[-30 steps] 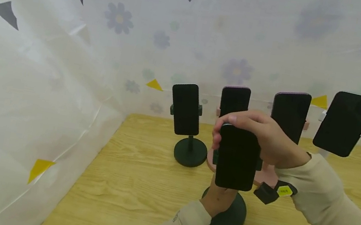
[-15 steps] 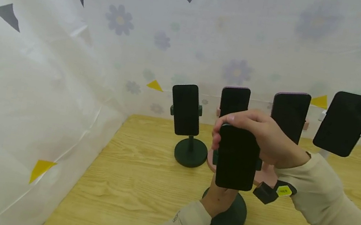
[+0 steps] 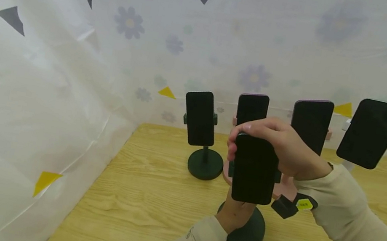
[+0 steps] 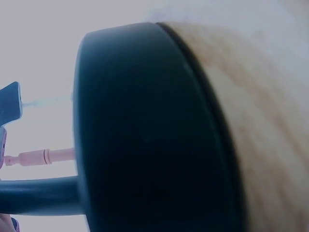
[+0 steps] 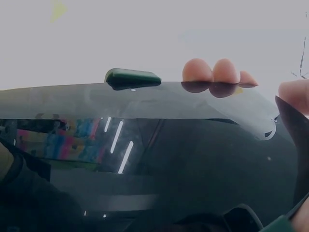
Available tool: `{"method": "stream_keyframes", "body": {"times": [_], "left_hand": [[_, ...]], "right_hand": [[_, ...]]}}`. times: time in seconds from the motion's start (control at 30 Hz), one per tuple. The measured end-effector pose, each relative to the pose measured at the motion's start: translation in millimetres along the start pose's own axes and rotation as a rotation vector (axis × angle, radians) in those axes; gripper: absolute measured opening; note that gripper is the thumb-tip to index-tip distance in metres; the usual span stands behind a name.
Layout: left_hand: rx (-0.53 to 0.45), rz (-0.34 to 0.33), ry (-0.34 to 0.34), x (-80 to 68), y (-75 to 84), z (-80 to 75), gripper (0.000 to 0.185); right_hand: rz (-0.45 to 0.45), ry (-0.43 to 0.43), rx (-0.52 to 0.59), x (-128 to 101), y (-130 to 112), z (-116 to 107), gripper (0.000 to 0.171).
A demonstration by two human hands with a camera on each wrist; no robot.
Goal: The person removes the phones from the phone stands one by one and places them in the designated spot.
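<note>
Right hand (image 3: 280,150) curled over the top edge of a black phone (image 3: 255,169), fingertips (image 5: 212,71) hooked over its glass; left hand (image 3: 237,213) wrapped round the post of the dark green stand (image 3: 249,232) just beneath. Likely rigid, slick, breakable, top-heavy on its clamp: best gripped by the edges. Beyond the hands, four more mounted phones (image 3: 200,117), the pink stand (image 3: 283,189) crowding closest, on the wooden table (image 3: 149,198).

Glossy black glass on the phone (image 3: 254,170), mirroring streaks of light. Matt dark plastic on the stand base (image 3: 250,234), over a smooth, pale wood-grain table (image 3: 149,198). Thin, translucent plastic sheet (image 3: 49,83) behind, slightly creased.
</note>
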State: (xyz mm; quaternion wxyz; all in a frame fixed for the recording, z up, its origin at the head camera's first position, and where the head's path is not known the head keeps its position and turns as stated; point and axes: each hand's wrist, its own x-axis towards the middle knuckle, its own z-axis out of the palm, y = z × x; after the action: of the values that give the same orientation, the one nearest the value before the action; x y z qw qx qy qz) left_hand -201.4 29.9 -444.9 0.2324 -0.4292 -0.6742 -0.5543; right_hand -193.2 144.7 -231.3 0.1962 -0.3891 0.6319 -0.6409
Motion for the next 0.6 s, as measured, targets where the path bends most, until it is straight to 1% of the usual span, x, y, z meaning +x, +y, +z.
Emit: {"method": "stream_keyframes", "body": {"times": [0.1, 0.27, 0.4, 0.6], "left_hand": [[0.028, 0.022, 0.005, 2.9, 10.2, -3.1, 0.025], [0.021, 0.002, -0.002, 9.1, 29.6, -10.7, 0.024], [-0.012, -0.038, -0.021, 10.7, 33.3, -12.2, 0.023], [-0.065, -0.101, -0.030, 11.0, 33.1, -11.5, 0.019]], "right_hand": [[0.000, 0.001, -0.002, 0, 0, 0, 0.035], [0.008, 0.005, -0.008, 0, 0, 0, 0.035], [0.014, 0.005, -0.010, 0, -1, 0, 0.035], [-0.005, -0.020, 0.025, 0, -1, 0, 0.034]]}}
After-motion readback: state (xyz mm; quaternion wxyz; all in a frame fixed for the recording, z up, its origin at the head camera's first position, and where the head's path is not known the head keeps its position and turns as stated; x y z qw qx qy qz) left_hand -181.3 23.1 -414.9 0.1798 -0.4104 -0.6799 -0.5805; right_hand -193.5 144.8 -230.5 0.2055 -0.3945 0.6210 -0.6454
